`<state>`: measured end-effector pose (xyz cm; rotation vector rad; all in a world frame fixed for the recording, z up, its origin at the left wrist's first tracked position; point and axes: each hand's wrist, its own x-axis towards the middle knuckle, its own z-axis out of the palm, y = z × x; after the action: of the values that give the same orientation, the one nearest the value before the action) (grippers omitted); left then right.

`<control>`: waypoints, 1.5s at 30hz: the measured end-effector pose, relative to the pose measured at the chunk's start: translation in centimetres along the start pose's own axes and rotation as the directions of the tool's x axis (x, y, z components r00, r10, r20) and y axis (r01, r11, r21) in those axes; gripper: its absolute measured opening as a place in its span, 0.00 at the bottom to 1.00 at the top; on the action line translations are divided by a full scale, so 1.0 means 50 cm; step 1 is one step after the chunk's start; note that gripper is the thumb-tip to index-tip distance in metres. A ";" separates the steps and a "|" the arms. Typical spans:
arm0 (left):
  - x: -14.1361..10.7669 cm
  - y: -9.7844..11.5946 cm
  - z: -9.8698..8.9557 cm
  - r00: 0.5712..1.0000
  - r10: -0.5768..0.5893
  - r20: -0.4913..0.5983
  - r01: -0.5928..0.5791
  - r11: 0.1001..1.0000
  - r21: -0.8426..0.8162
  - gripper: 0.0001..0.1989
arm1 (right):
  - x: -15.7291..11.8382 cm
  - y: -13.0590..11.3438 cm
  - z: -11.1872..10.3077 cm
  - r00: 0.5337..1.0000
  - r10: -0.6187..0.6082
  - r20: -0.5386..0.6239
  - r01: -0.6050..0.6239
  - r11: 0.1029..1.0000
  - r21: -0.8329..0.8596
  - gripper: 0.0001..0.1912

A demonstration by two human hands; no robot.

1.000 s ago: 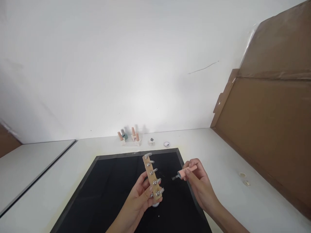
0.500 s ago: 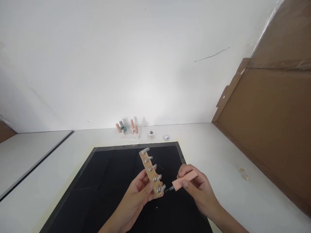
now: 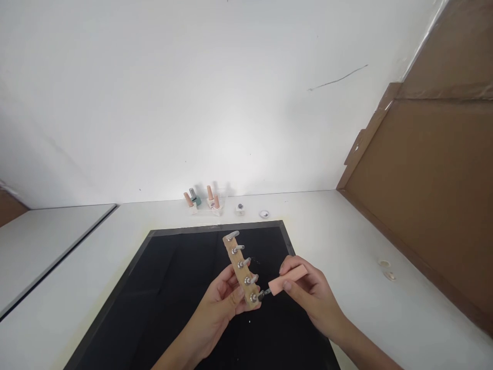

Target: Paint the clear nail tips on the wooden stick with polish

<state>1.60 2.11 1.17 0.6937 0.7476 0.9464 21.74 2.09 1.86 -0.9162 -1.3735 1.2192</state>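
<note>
My left hand (image 3: 219, 303) is closed around a wooden nail-tip stand (image 3: 242, 273), tilted above the black mat. Several clear nail tips (image 3: 246, 263) stick out from its row of silver mounts. Between the fingers and thumb of my right hand (image 3: 311, 293) is a nail polish brush with a peach cap-handle (image 3: 288, 280). Its bristle end (image 3: 262, 294) meets the nail tip nearest me, at the stand's lower end; the bristles and that tip overlap and look dark.
Several nail polish bottles (image 3: 215, 208) stand at the back by the white wall. Right of them are a small clear jar (image 3: 240, 209) and a round white dish (image 3: 264, 214). Two small pale discs (image 3: 390, 276) lie at right. A cardboard panel (image 3: 423, 205) borders the right side.
The brush has moved slightly left and up, so its bristles now reach the lowest nail tip. The stand has shifted a little right and up in view.
</note>
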 end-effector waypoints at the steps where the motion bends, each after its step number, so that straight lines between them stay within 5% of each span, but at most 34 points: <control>1: 0.000 0.000 0.000 1.000 0.000 0.004 0.000 1.000 0.000 0.19 | 0.000 0.001 -0.001 1.000 -0.008 0.000 0.008 1.000 -0.010 0.07; 10: 0.004 0.000 -0.003 1.000 0.001 0.023 -0.001 1.000 0.023 0.19 | 0.002 0.003 -0.006 0.995 -0.081 -0.062 0.079 0.996 -0.043 0.07; 16: 0.005 0.001 0.000 1.000 0.007 0.027 -0.008 0.999 0.033 0.18 | -0.003 -0.007 -0.004 0.992 -0.113 0.059 0.117 0.990 -0.072 0.07; 26: 0.002 -0.002 -0.003 1.000 0.000 0.018 0.000 1.000 0.023 0.18 | 0.000 0.001 -0.004 0.993 -0.095 -0.076 0.086 0.990 -0.115 0.08; 37: 0.003 -0.002 -0.001 1.000 0.000 0.002 0.000 0.999 0.046 0.20 | 0.000 0.003 -0.001 0.999 -0.006 -0.051 0.008 0.999 0.043 0.11; 45: 0.003 -0.003 -0.002 1.000 -0.005 0.004 0.005 0.998 0.062 0.20 | 0.003 0.000 0.005 1.000 0.000 -0.024 -0.001 1.000 -0.031 0.11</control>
<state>1.64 2.21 0.93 0.7476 0.7775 0.9204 21.49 2.19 1.90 -0.9501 -1.3764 1.1864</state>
